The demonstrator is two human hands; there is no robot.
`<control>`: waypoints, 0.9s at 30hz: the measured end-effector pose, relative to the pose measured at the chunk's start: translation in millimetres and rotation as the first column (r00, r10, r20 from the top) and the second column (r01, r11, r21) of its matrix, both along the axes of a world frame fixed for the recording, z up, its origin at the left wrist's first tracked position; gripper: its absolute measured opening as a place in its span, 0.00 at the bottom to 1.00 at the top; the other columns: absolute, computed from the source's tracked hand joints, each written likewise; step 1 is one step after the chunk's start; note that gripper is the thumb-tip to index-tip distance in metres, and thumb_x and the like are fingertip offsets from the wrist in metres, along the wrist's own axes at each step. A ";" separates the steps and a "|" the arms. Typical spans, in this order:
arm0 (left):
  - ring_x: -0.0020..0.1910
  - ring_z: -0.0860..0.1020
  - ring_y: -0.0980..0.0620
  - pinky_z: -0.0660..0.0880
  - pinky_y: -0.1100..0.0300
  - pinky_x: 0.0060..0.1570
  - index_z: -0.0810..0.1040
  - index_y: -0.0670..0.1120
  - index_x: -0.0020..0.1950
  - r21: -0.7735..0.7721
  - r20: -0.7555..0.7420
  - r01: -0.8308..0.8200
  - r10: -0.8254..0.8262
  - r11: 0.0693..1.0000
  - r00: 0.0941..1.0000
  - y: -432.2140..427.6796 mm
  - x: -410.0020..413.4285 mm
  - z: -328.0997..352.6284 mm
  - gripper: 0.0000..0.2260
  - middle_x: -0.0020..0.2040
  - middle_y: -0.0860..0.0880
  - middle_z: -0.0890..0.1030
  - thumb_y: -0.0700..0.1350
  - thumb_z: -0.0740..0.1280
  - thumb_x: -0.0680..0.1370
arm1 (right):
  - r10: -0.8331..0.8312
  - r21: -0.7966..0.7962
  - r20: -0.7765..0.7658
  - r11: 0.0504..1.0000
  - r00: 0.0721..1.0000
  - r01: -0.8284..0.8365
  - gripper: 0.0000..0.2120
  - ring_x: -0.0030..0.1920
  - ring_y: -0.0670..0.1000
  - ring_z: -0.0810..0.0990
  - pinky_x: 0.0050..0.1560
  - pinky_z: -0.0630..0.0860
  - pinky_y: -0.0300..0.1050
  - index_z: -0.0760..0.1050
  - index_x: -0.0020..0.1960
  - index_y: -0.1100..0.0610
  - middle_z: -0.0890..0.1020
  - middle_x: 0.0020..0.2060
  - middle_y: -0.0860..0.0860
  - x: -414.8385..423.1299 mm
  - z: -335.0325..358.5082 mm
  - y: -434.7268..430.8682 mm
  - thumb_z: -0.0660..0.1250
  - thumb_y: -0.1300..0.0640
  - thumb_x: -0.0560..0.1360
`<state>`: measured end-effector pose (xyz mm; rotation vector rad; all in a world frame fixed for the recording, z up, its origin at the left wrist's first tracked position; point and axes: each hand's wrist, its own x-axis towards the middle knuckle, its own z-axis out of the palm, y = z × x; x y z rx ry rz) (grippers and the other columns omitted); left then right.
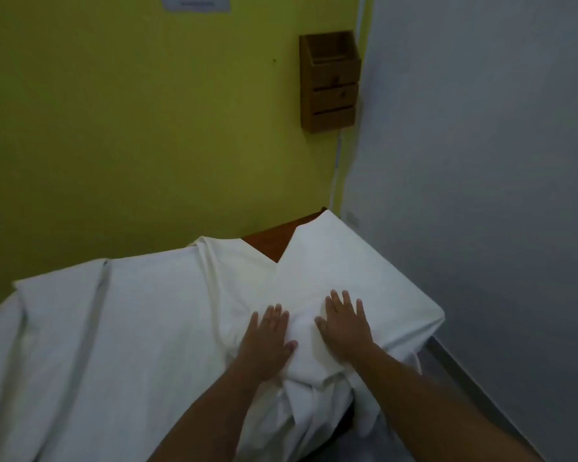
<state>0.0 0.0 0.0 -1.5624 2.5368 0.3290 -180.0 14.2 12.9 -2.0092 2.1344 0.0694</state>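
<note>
Head view looks down on a white sheet [154,311] spread over a bed that stands in the corner of a room, its cloth creased into long folds and bunched into a hanging knot at the near edge. Both hands lie flat on the sheet near the bed's right end, side by side and close together but apart. The left hand [268,341] presses down with straight, slightly spread fingers, the thumb pointing right toward the other hand. The right hand [344,325] also rests palm down, fingers straight and fanned; neither hand holds a fold of the cloth. Beyond the hands the sheet parts in a notch, and a patch of reddish-brown mattress [274,241] shows there. Behind the bed rises a yellow-green wall [131,128] carrying a small wooden wall box [329,81] with drawers. A grey wall [481,161] runs along the right side.
</note>
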 end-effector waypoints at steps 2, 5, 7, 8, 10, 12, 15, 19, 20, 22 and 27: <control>0.78 0.42 0.48 0.39 0.48 0.75 0.42 0.43 0.78 0.036 -0.012 0.032 -0.032 0.999 0.999 -2.4 -13.8 -10.2 0.30 0.79 0.44 0.44 0.58 0.45 0.82 | -0.095 0.008 0.028 0.995 0.995 0.095 0.30 0.77 0.56 0.43 0.75 0.40 0.57 0.47 0.77 0.59 0.48 0.77 0.55 -11.0 -8.6 5.5 0.41 0.43 0.81; 0.78 0.42 0.48 0.39 0.47 0.75 0.41 0.43 0.78 0.052 0.010 0.027 -0.027 0.998 1.000 -12.7 -27.1 -26.1 0.31 0.79 0.44 0.43 0.59 0.44 0.81 | -0.186 -0.045 0.072 0.981 0.980 0.190 0.45 0.77 0.55 0.43 0.75 0.40 0.56 0.46 0.77 0.59 0.48 0.78 0.55 -25.4 -28.7 15.3 0.23 0.34 0.70; 0.78 0.41 0.49 0.39 0.47 0.75 0.40 0.43 0.78 0.048 0.006 0.025 -0.026 0.999 1.000 -24.3 -30.5 -30.5 0.37 0.79 0.45 0.42 0.66 0.35 0.77 | -0.214 -0.101 0.084 0.970 0.973 0.222 0.55 0.77 0.55 0.43 0.74 0.38 0.56 0.46 0.77 0.58 0.49 0.77 0.54 -30.0 -37.0 15.3 0.13 0.33 0.60; 0.78 0.41 0.49 0.39 0.47 0.75 0.40 0.43 0.78 0.033 0.001 0.042 -0.042 0.999 0.999 -32.2 -31.1 -32.1 0.44 0.79 0.45 0.42 0.69 0.26 0.70 | -0.228 -0.138 0.097 0.961 0.969 0.240 0.55 0.77 0.55 0.44 0.74 0.38 0.56 0.47 0.77 0.58 0.49 0.77 0.54 -30.3 -39.4 13.9 0.13 0.33 0.61; 0.78 0.41 0.49 0.38 0.47 0.74 0.40 0.44 0.78 0.020 -0.010 0.079 -0.078 0.997 0.997 -50.1 -34.2 -35.9 0.55 0.79 0.45 0.42 0.71 0.16 0.58 | -0.249 -0.176 0.133 0.947 0.959 0.270 0.50 0.77 0.56 0.45 0.74 0.37 0.56 0.49 0.77 0.58 0.51 0.77 0.55 -28.3 -42.2 9.6 0.18 0.33 0.66; 0.78 0.40 0.48 0.37 0.48 0.74 0.39 0.44 0.78 0.017 -0.039 0.088 -0.087 0.996 0.995 -71.4 -37.8 -37.0 0.55 0.79 0.45 0.41 0.72 0.17 0.57 | -0.270 -0.174 0.162 0.939 0.949 0.297 0.47 0.77 0.55 0.45 0.74 0.35 0.55 0.49 0.77 0.58 0.50 0.77 0.55 -23.5 -42.3 2.9 0.21 0.33 0.69; 0.78 0.40 0.48 0.38 0.48 0.75 0.40 0.44 0.78 0.024 -0.059 0.077 -0.075 0.997 0.995 -107.7 -43.3 -39.2 0.53 0.79 0.45 0.42 0.73 0.22 0.61 | -0.305 -0.199 0.184 0.919 0.934 0.339 0.42 0.77 0.55 0.47 0.74 0.36 0.55 0.52 0.76 0.58 0.52 0.77 0.55 -16.3 -48.4 -7.0 0.27 0.34 0.74; 0.78 0.40 0.48 0.40 0.47 0.76 0.41 0.45 0.78 0.054 -0.046 0.148 -0.146 0.988 0.988 -143.6 -50.2 -44.7 0.53 0.79 0.46 0.42 0.76 0.26 0.61 | -0.354 -0.172 0.172 0.908 0.919 0.382 0.40 0.75 0.52 0.40 0.72 0.33 0.53 0.47 0.77 0.56 0.48 0.77 0.53 -13.9 -62.0 -15.2 0.27 0.35 0.73; 0.78 0.40 0.48 0.39 0.47 0.76 0.41 0.46 0.78 0.059 -0.049 0.164 -0.162 0.985 0.986 -151.8 -52.2 -45.0 0.53 0.79 0.46 0.41 0.76 0.26 0.61 | -0.370 -0.163 0.172 0.903 0.913 0.397 0.41 0.75 0.52 0.40 0.72 0.33 0.53 0.46 0.77 0.56 0.47 0.77 0.53 -15.4 -63.9 -18.5 0.26 0.35 0.73; 0.78 0.40 0.48 0.39 0.48 0.75 0.40 0.45 0.78 0.071 -0.052 0.195 -0.192 0.978 0.980 -169.7 -57.4 -46.3 0.54 0.79 0.46 0.41 0.76 0.26 0.60 | -0.392 -0.170 0.196 0.889 0.899 0.424 0.41 0.76 0.52 0.40 0.73 0.33 0.54 0.46 0.77 0.56 0.47 0.77 0.53 -19.0 -65.8 -26.4 0.26 0.34 0.73; 0.78 0.42 0.48 0.39 0.48 0.75 0.41 0.45 0.78 0.050 -0.032 0.264 -0.263 0.963 0.964 -212.6 -76.5 -48.9 0.48 0.79 0.45 0.42 0.75 0.33 0.67 | -0.312 -0.224 0.242 0.903 0.919 0.366 0.38 0.75 0.49 0.38 0.73 0.31 0.52 0.50 0.77 0.55 0.48 0.77 0.50 -16.6 -53.8 -50.9 0.31 0.35 0.75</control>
